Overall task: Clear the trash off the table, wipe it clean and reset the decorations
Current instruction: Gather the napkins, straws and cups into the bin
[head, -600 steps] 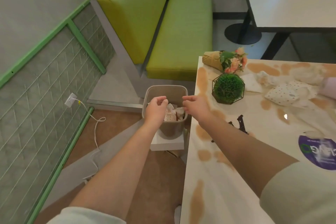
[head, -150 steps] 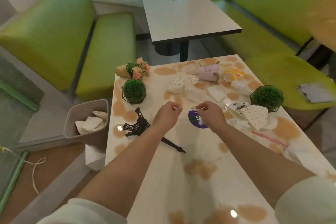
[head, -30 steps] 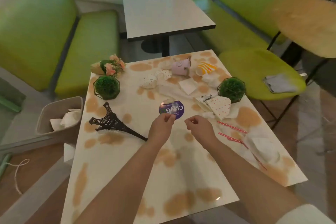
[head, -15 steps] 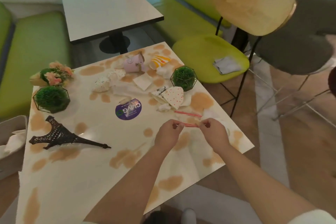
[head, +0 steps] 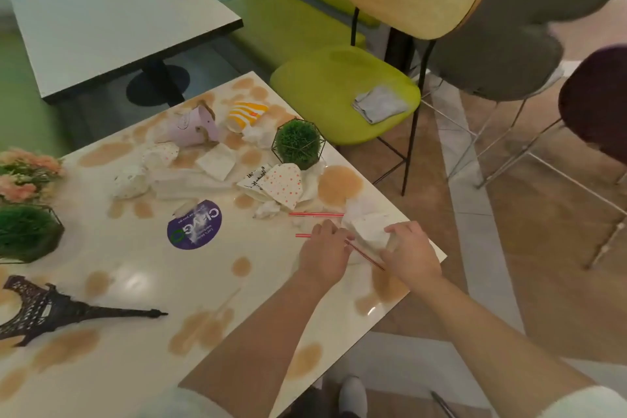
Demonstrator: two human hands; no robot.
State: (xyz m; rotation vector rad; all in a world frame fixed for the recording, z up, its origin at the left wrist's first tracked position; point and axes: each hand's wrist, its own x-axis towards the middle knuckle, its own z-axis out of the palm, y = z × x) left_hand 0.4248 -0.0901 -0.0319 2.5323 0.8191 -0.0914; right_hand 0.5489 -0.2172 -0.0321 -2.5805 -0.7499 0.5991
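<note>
The white table (head: pixel 129 282) is marked with brown stains and strewn with trash. My left hand (head: pixel 324 258) pinches a red striped straw (head: pixel 303 235) near the table's right corner. A second straw (head: pixel 368 256) runs diagonally between my hands, and a third straw (head: pixel 315 214) lies just beyond. My right hand (head: pixel 410 254) grips a crumpled white napkin (head: pixel 368 231) at the table edge. Farther back lie a pink cup (head: pixel 195 127) on its side, a yellow striped cup (head: pixel 246 114), a crushed polka-dot cup (head: pixel 281 185) and more napkins (head: pixel 217 161).
A green ball plant (head: pixel 298 144) stands by the trash, and another (head: pixel 23 231) at the left beside flowers (head: pixel 23 170). A black Eiffel tower model (head: pixel 51 310) lies on its side. A grey cloth (head: pixel 380 103) rests on the green chair (head: pixel 325 85). A purple sticker (head: pixel 195 229) marks the table's middle.
Both hands have moved right toward the table corner. My right hand has left the straw and closed on the white napkin. My left hand still pinches a straw.
</note>
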